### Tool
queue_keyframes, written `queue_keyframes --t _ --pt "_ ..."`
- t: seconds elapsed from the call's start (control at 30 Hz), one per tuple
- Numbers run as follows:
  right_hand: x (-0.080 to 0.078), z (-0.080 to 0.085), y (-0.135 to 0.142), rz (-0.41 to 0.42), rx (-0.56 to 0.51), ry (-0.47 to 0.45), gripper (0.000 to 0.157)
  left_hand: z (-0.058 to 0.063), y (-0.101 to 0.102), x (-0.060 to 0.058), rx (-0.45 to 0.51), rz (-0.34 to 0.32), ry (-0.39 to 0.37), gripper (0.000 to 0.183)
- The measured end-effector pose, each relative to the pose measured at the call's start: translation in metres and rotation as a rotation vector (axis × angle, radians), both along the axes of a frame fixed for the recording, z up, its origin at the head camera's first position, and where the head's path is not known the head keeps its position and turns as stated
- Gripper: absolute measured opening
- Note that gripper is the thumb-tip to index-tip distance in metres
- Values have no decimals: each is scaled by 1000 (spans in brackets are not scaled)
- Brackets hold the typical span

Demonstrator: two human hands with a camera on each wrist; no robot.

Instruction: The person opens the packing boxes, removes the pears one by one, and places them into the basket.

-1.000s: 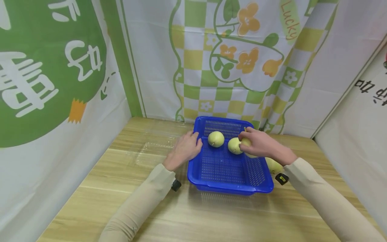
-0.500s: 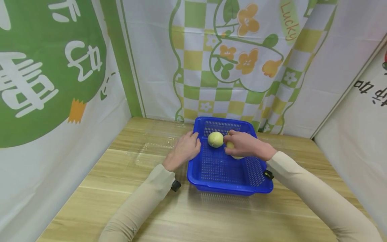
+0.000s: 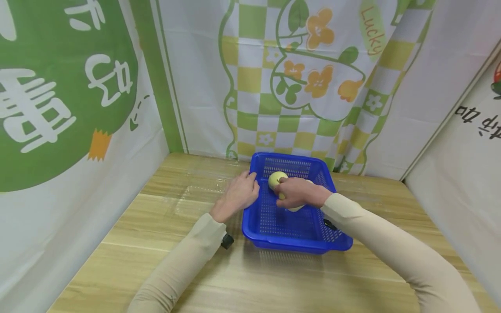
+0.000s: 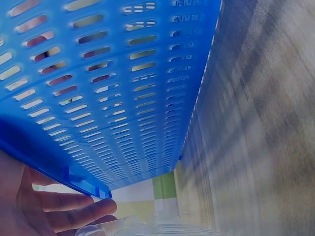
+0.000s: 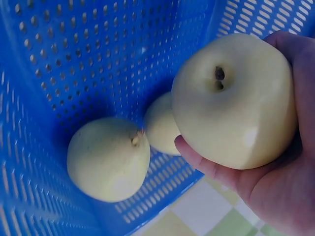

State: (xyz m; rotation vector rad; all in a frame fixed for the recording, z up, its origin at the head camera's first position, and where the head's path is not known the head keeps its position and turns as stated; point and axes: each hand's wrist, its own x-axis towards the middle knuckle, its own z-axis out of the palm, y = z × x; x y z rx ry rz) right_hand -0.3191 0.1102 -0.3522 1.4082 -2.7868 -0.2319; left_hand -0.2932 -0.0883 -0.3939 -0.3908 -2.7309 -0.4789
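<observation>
My left hand (image 3: 238, 193) grips the left rim of the blue plastic basket (image 3: 260, 237); in the left wrist view its fingers (image 4: 74, 214) lie under that rim, outside the slotted wall. Inside the basket, my right hand (image 3: 297, 191) holds a pale yellow pear (image 5: 236, 103), its dark blossom end facing the wrist camera. Two more pears lie in the basket: one pear (image 5: 108, 160) shows its short stem, while another pear (image 5: 165, 123) is partly hidden behind the held one. From the head view, the right hand covers much of the fruit.
A clear plastic container (image 3: 201, 198) lies left of the basket on the wooden table (image 3: 129, 243). More clear plastic (image 3: 360, 191) shows faintly at the right. Printed cloth (image 3: 287, 126) hangs close behind the basket.
My right hand has moved left across the basket with the pear, toward the far-left pear. A pear seen right of the basket is now hidden by the sleeve. The left hand stays put.
</observation>
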Motion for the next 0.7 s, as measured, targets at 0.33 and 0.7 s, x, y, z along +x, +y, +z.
queue_keyframes --t 0.33,0.7 --pt "2 -16 -17 5 87 -27 30 0 -1 0 -3 4 -24 47" --pt "5 -29 -29 -7 143 -45 30 -1 0 0 -11 5 23 42"
